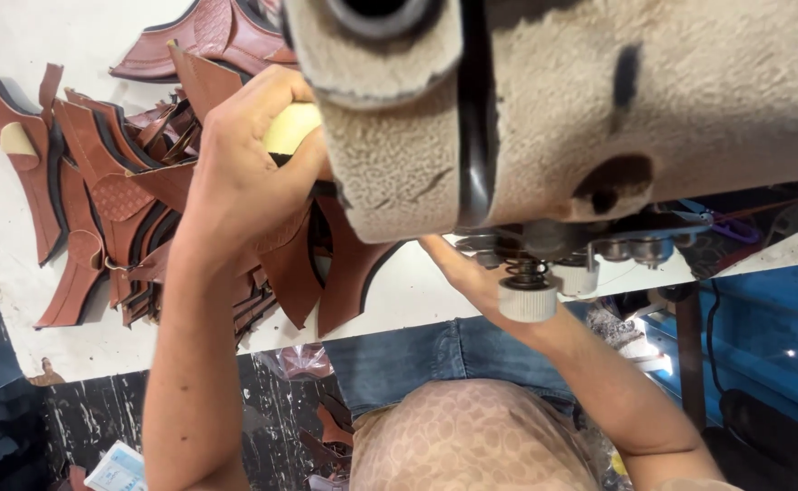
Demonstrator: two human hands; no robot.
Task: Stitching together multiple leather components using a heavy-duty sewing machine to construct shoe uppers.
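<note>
Lying left of centre in the frame, the brown leather piece (285, 241) sits under the left hand (244, 173), its long axis running down toward the lower edge of the white surface (17, 273). That hand is curled around it and a pale yellow pad (288, 127). The right hand (471, 277), palm open under the sewing machine (581, 109), holds nothing I can see.
</note>
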